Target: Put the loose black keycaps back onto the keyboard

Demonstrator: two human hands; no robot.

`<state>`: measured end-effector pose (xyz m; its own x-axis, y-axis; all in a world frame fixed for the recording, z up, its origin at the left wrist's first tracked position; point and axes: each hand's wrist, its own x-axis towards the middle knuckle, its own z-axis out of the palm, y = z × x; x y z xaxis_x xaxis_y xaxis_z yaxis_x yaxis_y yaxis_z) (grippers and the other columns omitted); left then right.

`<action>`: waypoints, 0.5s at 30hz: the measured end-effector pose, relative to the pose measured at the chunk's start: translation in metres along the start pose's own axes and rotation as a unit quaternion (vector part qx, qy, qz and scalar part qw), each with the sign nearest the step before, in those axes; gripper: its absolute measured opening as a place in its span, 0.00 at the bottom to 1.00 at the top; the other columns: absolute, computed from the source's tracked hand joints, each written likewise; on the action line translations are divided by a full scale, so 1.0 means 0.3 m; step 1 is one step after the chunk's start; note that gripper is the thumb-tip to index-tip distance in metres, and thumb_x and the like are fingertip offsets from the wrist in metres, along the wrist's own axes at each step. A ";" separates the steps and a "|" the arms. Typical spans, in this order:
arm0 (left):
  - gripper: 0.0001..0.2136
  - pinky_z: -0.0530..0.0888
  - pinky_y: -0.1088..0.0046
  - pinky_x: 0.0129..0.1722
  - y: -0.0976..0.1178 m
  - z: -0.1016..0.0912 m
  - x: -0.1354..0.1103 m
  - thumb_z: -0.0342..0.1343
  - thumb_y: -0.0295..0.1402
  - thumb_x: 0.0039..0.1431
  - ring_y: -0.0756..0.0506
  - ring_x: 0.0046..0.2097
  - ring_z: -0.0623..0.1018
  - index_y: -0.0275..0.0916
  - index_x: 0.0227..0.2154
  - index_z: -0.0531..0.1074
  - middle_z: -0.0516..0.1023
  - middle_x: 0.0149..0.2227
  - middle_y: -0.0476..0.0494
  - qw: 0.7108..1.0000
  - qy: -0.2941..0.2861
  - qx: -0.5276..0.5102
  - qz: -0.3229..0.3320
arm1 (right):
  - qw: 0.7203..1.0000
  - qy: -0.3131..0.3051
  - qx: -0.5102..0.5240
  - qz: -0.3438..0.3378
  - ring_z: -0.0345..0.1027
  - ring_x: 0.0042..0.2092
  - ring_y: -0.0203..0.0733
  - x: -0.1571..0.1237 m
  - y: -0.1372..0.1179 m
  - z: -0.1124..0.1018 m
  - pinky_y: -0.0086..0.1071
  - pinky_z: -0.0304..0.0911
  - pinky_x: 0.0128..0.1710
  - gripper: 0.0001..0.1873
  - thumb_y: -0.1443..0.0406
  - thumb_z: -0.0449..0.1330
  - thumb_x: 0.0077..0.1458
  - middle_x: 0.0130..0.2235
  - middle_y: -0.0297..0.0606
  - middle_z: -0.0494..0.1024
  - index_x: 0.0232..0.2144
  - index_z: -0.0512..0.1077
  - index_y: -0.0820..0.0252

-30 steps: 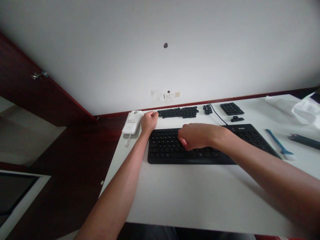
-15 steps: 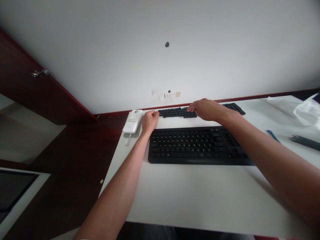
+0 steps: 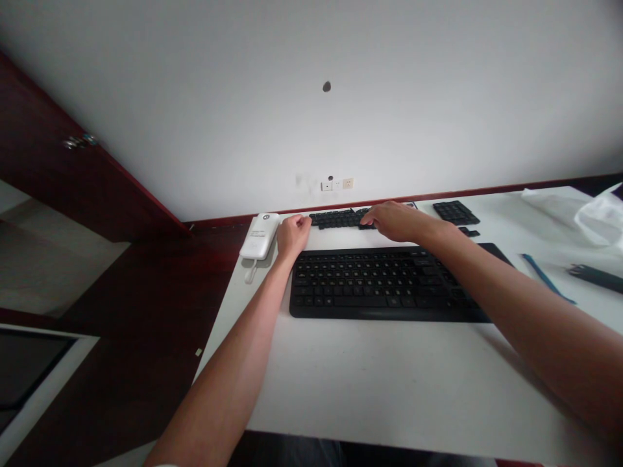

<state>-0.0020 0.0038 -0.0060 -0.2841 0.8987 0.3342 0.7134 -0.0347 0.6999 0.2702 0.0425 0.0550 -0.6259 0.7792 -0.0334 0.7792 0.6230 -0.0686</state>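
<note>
R hand (image 3: 395, 220) is resting at loose keycaps (image 3: 335, 219) beyond kbd (image 3: 360, 275), apparently selecting; next is needing precise pinch, IMO. L hand (image 3: 293, 235) is resting curled alongside; can't tell either grip.

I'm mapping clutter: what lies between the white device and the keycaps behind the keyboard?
In the head view, the left hand lies between the white device and those keycaps.

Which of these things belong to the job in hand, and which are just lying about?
Part of the job, it seems:
small black plastic keycaps in rows, at the right hand
long black plastic keyboard

Apparently just lying about:
white rounded rectangular device
crumpled white translucent bag
slim dark object at far right
slim blue stick, role unclear
</note>
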 end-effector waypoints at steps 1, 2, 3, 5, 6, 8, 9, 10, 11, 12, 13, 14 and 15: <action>0.17 0.56 0.70 0.31 0.002 -0.001 -0.001 0.51 0.39 0.62 0.49 0.28 0.61 0.40 0.19 0.59 0.61 0.21 0.52 1.000 -0.001 0.000 -0.002 | 1.000 -0.001 0.000 -0.002 0.76 0.57 0.53 0.000 0.000 0.001 0.47 0.71 0.56 0.31 0.75 0.49 0.55 0.56 0.41 0.82 0.55 0.80 0.58; 0.17 0.56 0.70 0.31 0.004 -0.002 -0.001 0.51 0.39 0.62 0.49 0.28 0.61 0.40 0.19 0.59 0.61 0.21 0.52 1.000 -0.002 0.001 -0.004 | 1.000 0.000 0.001 -0.003 0.76 0.57 0.53 0.000 0.001 0.002 0.47 0.71 0.56 0.31 0.75 0.49 0.55 0.56 0.41 0.82 0.54 0.80 0.58; 0.17 0.56 0.71 0.31 0.005 -0.002 -0.001 0.51 0.39 0.62 0.49 0.28 0.61 0.41 0.19 0.58 0.60 0.21 0.52 1.000 -0.003 0.001 -0.005 | 1.000 0.000 0.004 -0.006 0.76 0.57 0.54 0.001 0.002 0.002 0.48 0.71 0.56 0.30 0.75 0.49 0.55 0.56 0.42 0.82 0.54 0.80 0.58; 0.17 0.56 0.71 0.31 0.006 -0.003 -0.001 0.51 0.39 0.62 0.49 0.28 0.60 0.41 0.19 0.57 0.60 0.21 0.52 1.000 -0.003 -0.001 -0.005 | 1.000 -0.002 0.010 -0.014 0.76 0.57 0.55 0.001 0.005 0.001 0.49 0.72 0.56 0.30 0.74 0.49 0.55 0.55 0.42 0.82 0.54 0.81 0.58; 0.17 0.56 0.71 0.31 0.006 -0.003 -0.001 0.51 0.39 0.62 0.49 0.28 0.60 0.41 0.19 0.57 0.59 0.21 0.52 1.000 -0.003 -0.002 -0.003 | 1.000 -0.005 0.012 -0.017 0.76 0.56 0.55 0.000 0.005 -0.001 0.49 0.72 0.55 0.29 0.73 0.50 0.55 0.55 0.42 0.82 0.53 0.81 0.58; 0.18 0.56 0.71 0.31 0.005 -0.003 -0.001 0.51 0.39 0.62 0.49 0.28 0.60 0.41 0.19 0.57 0.59 0.21 0.52 1.000 -0.003 -0.002 -0.002 | 0.999 -0.013 0.016 -0.024 0.77 0.55 0.54 -0.003 0.003 -0.009 0.48 0.71 0.55 0.28 0.72 0.51 0.55 0.54 0.42 0.83 0.52 0.82 0.57; 0.18 0.56 0.71 0.31 0.005 -0.003 -0.002 0.51 0.39 0.62 0.49 0.28 0.59 0.41 0.19 0.57 0.59 0.21 0.52 1.000 -0.004 0.000 -0.002 | 0.999 -0.018 0.018 -0.028 0.77 0.55 0.53 -0.005 0.001 -0.013 0.47 0.71 0.55 0.27 0.72 0.51 0.55 0.53 0.42 0.83 0.51 0.82 0.57; 0.18 0.56 0.71 0.31 0.005 -0.004 -0.002 0.51 0.40 0.62 0.49 0.28 0.59 0.41 0.19 0.57 0.59 0.21 0.52 1.000 -0.004 0.002 -0.002 | 0.999 -0.023 0.018 -0.030 0.77 0.55 0.52 -0.007 -0.001 -0.018 0.46 0.71 0.54 0.27 0.72 0.51 0.55 0.52 0.41 0.84 0.51 0.82 0.56; 0.18 0.56 0.71 0.31 0.005 -0.005 -0.002 0.51 0.40 0.62 0.49 0.28 0.59 0.41 0.19 0.57 0.59 0.21 0.52 1.000 -0.005 0.005 -0.003 | 0.999 -0.029 0.019 -0.033 0.78 0.54 0.52 -0.010 -0.005 -0.023 0.45 0.71 0.54 0.27 0.72 0.51 0.55 0.52 0.41 0.84 0.50 0.82 0.56; 0.18 0.56 0.71 0.31 0.006 -0.006 -0.003 0.51 0.40 0.63 0.49 0.28 0.59 0.41 0.19 0.57 0.59 0.21 0.52 1.000 -0.005 0.007 -0.003 | 0.999 -0.033 0.020 -0.038 0.78 0.54 0.52 -0.012 -0.008 -0.028 0.45 0.71 0.53 0.26 0.71 0.51 0.55 0.52 0.41 0.84 0.49 0.83 0.55; 0.18 0.56 0.71 0.31 0.006 -0.006 -0.003 0.50 0.40 0.63 0.49 0.28 0.59 0.41 0.19 0.57 0.59 0.21 0.52 1.000 -0.006 0.009 -0.002 | 0.998 -0.034 0.022 -0.043 0.78 0.53 0.52 -0.014 -0.012 -0.032 0.45 0.71 0.52 0.25 0.70 0.51 0.56 0.51 0.41 0.84 0.49 0.83 0.56; 0.18 0.55 0.71 0.31 0.007 -0.007 -0.003 0.50 0.40 0.63 0.49 0.28 0.59 0.41 0.19 0.57 0.58 0.21 0.52 1.000 -0.007 0.009 -0.002 | 0.998 -0.030 0.027 -0.046 0.78 0.53 0.52 -0.016 -0.017 -0.036 0.45 0.71 0.52 0.24 0.69 0.52 0.57 0.51 0.41 0.84 0.49 0.83 0.56; 0.18 0.55 0.71 0.31 0.007 -0.008 -0.004 0.50 0.40 0.63 0.49 0.28 0.59 0.41 0.19 0.56 0.58 0.21 0.52 1.000 -0.008 0.009 -0.002 | 0.998 -0.022 0.034 -0.046 0.78 0.52 0.53 -0.017 -0.023 -0.039 0.45 0.71 0.51 0.23 0.68 0.52 0.58 0.50 0.42 0.84 0.48 0.83 0.56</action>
<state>-0.0016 0.0018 -0.0034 -0.2771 0.9053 0.3218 0.7242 -0.0233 0.6892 0.2685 0.0351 0.0673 -0.6969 0.7141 -0.0666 0.7150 0.6847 -0.1411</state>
